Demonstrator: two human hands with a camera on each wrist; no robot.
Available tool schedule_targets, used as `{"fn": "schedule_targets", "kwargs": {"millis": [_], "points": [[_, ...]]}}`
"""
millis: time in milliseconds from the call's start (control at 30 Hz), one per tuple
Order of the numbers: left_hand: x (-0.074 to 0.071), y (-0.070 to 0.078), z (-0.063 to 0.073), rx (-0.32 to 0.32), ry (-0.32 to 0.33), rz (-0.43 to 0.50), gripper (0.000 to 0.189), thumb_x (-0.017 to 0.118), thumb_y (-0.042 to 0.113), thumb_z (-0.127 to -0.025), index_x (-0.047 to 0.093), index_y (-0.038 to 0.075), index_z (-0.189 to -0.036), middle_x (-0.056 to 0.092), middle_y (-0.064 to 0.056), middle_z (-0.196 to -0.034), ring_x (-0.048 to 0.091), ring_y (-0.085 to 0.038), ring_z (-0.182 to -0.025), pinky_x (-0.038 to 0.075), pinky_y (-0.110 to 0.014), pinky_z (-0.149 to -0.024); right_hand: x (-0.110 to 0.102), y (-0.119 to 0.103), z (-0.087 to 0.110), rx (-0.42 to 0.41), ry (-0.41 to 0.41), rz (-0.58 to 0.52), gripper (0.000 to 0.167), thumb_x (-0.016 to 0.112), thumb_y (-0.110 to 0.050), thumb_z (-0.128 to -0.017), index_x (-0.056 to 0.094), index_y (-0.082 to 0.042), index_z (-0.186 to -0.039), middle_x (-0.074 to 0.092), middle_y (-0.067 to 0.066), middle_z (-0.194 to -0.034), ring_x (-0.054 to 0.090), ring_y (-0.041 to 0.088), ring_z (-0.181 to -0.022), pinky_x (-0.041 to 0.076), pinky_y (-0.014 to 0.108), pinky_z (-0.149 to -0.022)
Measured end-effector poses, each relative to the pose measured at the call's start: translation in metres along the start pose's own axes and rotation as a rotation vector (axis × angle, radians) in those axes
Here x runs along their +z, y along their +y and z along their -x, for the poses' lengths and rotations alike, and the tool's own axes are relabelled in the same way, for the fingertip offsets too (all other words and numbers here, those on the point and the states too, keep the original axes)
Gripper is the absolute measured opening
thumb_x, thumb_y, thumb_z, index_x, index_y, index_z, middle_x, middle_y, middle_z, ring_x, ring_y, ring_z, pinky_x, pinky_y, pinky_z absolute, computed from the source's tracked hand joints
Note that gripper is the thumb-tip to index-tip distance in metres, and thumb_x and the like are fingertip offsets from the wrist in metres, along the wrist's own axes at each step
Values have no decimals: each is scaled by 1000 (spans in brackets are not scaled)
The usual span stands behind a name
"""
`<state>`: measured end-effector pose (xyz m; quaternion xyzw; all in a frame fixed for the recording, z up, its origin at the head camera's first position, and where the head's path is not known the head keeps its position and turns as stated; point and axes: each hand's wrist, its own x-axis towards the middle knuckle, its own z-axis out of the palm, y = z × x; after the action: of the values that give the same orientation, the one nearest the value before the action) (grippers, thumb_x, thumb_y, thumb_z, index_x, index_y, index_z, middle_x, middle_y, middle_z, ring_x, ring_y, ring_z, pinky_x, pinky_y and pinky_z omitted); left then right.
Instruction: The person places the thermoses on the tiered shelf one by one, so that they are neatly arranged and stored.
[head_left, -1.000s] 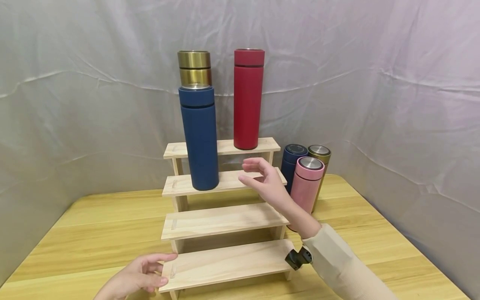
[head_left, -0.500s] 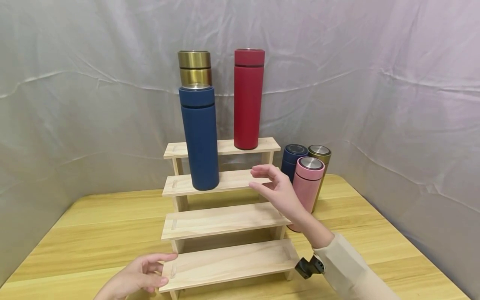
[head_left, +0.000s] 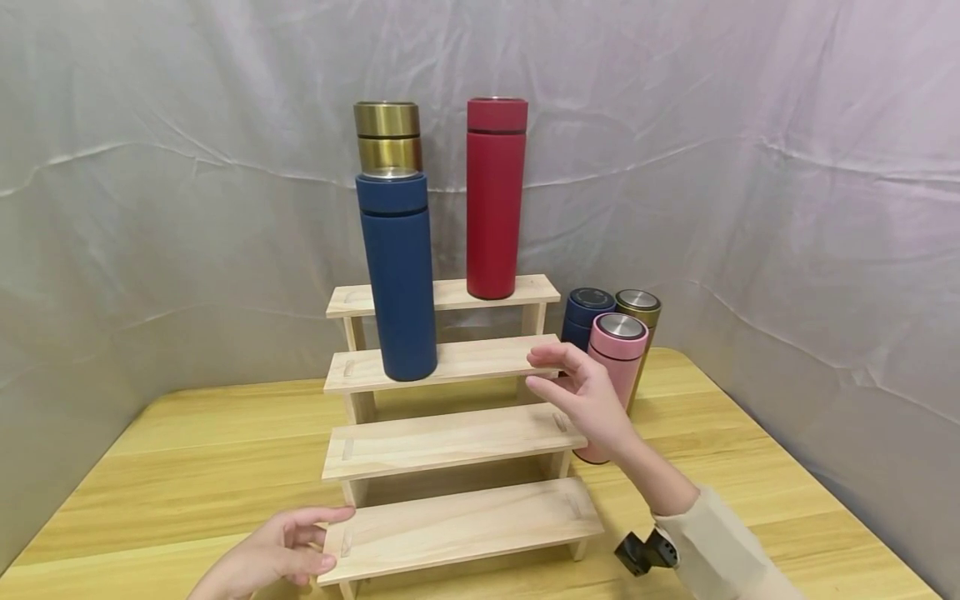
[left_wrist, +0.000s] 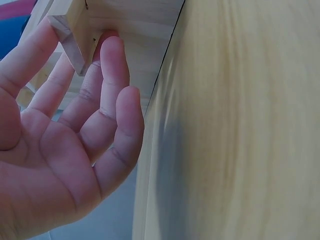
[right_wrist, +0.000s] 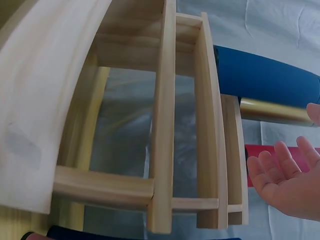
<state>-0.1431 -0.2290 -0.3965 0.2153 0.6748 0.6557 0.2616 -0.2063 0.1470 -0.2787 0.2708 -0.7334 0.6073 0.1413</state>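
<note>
My left hand [head_left: 273,550] grips the left end of the lowest step of a stepped wooden display rack [head_left: 465,529]. In the left wrist view its fingers [left_wrist: 115,70] bend around and under the board end. My right hand [head_left: 588,396], fingers loosely bent and holding nothing, hovers by the rack's right side, in front of a pink thermos bottle [head_left: 619,354]. A tall blue thermos bottle [head_left: 399,292] stands on the second step from the top. Behind it shows the upper part of a gold thermos bottle [head_left: 388,137]. A red thermos bottle [head_left: 497,208] stands on the top step.
Right of the rack, a dark blue bottle [head_left: 587,315] and another gold bottle [head_left: 647,312] stand behind the pink one on the wooden table [head_left: 187,467]. A grey cloth backdrop [head_left: 225,233] surrounds the table's back and sides.
My right hand has moved right and down, away from the second step toward the pink bottle. The left hand and the bottles have stayed in place.
</note>
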Motion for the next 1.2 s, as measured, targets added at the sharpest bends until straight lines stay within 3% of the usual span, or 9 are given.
{"fn": "schedule_targets", "kwargs": {"millis": [233, 333, 500, 633, 967, 1200], "points": [[0, 0, 0, 6, -4, 1, 46, 52, 0, -86, 38, -5, -129, 54, -6, -86, 48, -8, -64, 42, -22, -58, -9, 5, 10, -22, 23, -2, 26, 60, 8, -79, 53, 11, -103, 55, 23, -102, 53, 12, -95, 46, 22, -75], [0, 0, 0, 8, -3, 0, 45, 52, 0, -86, 40, -3, -129, 55, -6, -86, 48, -9, -64, 42, -22, -58, -14, 8, 13, -36, 29, -7, 25, 60, 9, -79, 52, 13, -102, 58, 13, -99, 55, 9, -91, 46, 21, -73], [0, 0, 0, 14, -7, 3, 43, 52, 0, -86, 52, 14, -126, 55, -6, -86, 49, -9, -65, 42, -22, -58, -23, 11, 19, -20, 47, 31, 23, 59, 7, -80, 53, 11, -102, 60, -5, -95, 56, 7, -89, 45, 19, -75], [0, -1, 0, 17, -11, 7, 44, 52, 0, -86, 55, 24, -122, 55, -7, -87, 49, -9, -65, 42, -21, -58, -31, 14, 24, -15, 61, 61, 22, 58, 6, -81, 53, 11, -102, 60, -7, -95, 57, 8, -90, 44, 18, -77], [0, -1, -1, 19, -17, 11, 44, 52, -1, -86, 54, 23, -123, 55, -6, -87, 50, -8, -66, 42, -22, -58, -54, 24, 34, -51, 128, 99, 17, 57, 6, -82, 56, 12, -99, 62, 1, -90, 57, 6, -84, 45, 17, -72], [0, -1, 0, 12, -9, 0, 43, 52, 0, -86, 49, 9, -128, 55, -7, -87, 51, -10, -67, 44, -23, -59, -71, 28, 37, -38, 222, 200, 16, 59, 3, -83, 58, 10, -97, 61, -1, -91, 54, 6, -85, 44, 15, -69]]}}
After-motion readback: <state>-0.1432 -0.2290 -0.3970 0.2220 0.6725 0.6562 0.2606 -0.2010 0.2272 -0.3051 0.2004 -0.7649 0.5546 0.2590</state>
